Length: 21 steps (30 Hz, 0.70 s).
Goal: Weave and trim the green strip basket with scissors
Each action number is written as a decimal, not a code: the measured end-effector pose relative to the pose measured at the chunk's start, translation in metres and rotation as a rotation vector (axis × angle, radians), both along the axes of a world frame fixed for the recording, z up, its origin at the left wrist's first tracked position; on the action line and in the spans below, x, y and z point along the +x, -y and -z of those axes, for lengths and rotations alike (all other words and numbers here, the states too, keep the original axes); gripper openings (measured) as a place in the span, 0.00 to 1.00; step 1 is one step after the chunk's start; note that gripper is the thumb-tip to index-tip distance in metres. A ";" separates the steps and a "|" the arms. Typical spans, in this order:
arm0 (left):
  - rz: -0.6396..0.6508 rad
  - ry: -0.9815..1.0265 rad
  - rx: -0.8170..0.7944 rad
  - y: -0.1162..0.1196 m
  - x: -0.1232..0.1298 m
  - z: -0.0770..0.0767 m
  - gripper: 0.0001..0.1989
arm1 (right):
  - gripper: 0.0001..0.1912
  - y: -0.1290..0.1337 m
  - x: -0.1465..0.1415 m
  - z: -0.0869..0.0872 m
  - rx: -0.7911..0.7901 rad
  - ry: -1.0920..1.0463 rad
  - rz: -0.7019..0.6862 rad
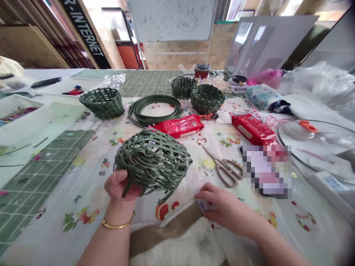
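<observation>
two hands (116,186) (215,202), four green baskets (155,160), one held, two red packets (181,126)

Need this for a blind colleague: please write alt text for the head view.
A person's left hand holds a woven green basket over a fruit-patterned tablecloth, the right hand nearby. Around lie scissors, two red packets, coiled green strip and three more baskets.

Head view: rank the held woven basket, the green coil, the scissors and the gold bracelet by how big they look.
Largest to smallest:
1. Held woven basket, enlarged by nearness
2. Green coil
3. Scissors
4. Gold bracelet
</observation>
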<state>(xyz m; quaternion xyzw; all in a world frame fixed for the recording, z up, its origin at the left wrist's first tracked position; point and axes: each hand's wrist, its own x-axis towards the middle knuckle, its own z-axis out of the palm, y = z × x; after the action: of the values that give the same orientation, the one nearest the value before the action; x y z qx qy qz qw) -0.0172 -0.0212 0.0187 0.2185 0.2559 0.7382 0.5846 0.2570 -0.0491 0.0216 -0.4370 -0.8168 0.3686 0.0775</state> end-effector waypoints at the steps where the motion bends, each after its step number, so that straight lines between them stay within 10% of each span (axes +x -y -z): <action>1: -0.007 0.001 -0.002 -0.001 -0.001 0.000 0.28 | 0.20 0.002 -0.003 0.002 0.004 0.022 -0.033; 13: 0.242 -0.149 -0.005 0.006 0.011 0.003 0.23 | 0.12 -0.004 0.006 -0.004 -0.138 -0.062 0.121; 19: 0.320 -0.194 0.024 0.007 0.016 0.002 0.17 | 0.11 -0.026 0.019 -0.005 0.049 -0.918 0.866; 21: 0.323 -0.219 0.048 0.007 0.016 0.005 0.17 | 0.15 -0.024 0.019 -0.008 0.178 -0.888 0.852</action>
<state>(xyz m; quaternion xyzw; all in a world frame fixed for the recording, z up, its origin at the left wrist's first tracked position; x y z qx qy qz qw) -0.0014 -0.0283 0.0137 0.3495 0.2620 0.6127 0.6586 0.2760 -0.0251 0.0291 -0.5212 -0.4882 0.3824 0.5863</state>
